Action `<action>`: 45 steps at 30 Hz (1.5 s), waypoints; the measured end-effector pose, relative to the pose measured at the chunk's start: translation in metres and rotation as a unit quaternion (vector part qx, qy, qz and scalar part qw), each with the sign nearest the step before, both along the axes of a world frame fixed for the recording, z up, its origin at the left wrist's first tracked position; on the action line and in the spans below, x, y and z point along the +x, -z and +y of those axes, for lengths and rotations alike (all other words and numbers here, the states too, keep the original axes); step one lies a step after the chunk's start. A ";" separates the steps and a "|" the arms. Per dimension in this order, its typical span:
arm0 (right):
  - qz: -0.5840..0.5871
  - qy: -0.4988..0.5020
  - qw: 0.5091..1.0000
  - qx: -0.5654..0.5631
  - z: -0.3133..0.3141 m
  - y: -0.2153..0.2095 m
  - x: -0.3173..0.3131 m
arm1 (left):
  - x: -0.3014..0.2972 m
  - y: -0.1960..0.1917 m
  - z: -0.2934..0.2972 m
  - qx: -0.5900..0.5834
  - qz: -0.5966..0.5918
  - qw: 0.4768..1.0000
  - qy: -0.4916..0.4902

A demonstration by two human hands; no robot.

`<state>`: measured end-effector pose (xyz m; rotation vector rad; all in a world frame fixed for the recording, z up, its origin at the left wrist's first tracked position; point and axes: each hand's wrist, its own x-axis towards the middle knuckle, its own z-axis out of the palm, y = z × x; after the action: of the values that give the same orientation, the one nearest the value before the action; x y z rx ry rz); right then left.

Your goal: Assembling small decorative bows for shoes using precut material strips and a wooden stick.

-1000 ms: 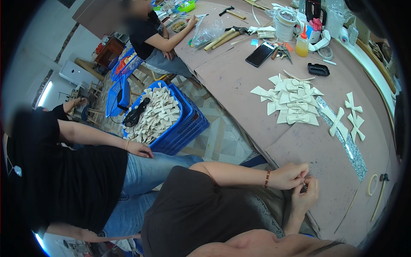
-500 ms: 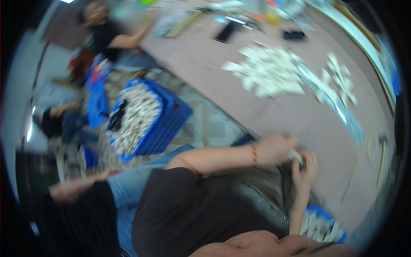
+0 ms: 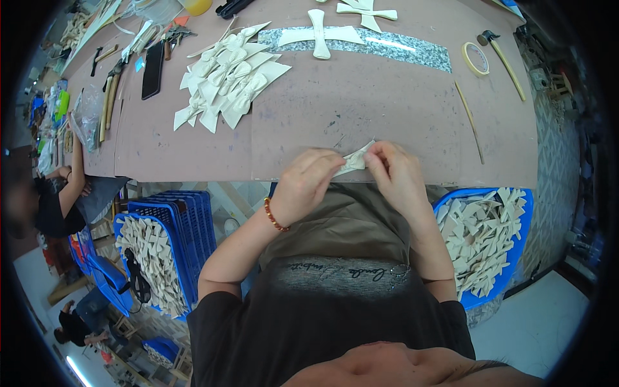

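Note:
A cream-white bow [image 3: 354, 160], apparently leather, is at the table's near edge, held between both hands. My left hand [image 3: 308, 175], with a beaded bracelet at the wrist, pinches its left end. My right hand [image 3: 396, 173] has its fingers closed on the right end. Beyond them, to the left, lies a pile of similar white bows [image 3: 232, 80]. A speckled grey stone strip [image 3: 412, 53] crosses the table farther away. On it two white pieces lie crossed, a narrow upright strip [image 3: 319, 39] over a wider flat one. Another crossed pair [image 3: 368, 11] lies behind.
On the right of the table are a tape roll [image 3: 475, 59], a hammer [image 3: 504, 68] and a thin stick [image 3: 469, 122]. A black phone [image 3: 153, 69] lies left. Blue baskets of white bows stand beside me, left [image 3: 185, 226] and right [image 3: 525, 222]. A co-worker [image 3: 55, 206] sits at far left.
The view has swung round from a tilted, blurred angle to face the table squarely. My hands remain together at the near edge; the small white piece between them now shows as a bow.

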<state>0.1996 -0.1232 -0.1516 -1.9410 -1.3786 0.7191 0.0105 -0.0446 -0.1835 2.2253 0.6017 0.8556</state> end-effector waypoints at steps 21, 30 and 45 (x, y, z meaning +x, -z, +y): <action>0.008 -0.077 0.996 -0.051 -0.003 0.011 -0.017 | 0.014 0.007 0.023 0.050 0.031 0.985 0.161; 0.501 0.076 0.852 -0.130 -0.020 0.026 -0.019 | 0.013 0.002 0.027 0.086 0.028 0.966 0.241; -0.163 -0.087 0.978 -0.100 -0.006 -0.001 -0.009 | 0.012 0.004 0.003 -0.002 0.011 0.997 0.070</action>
<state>0.1904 -0.1288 -0.1507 -2.1882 -1.7489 0.6616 0.0224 -0.0418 -0.1870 2.2455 0.4497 0.7591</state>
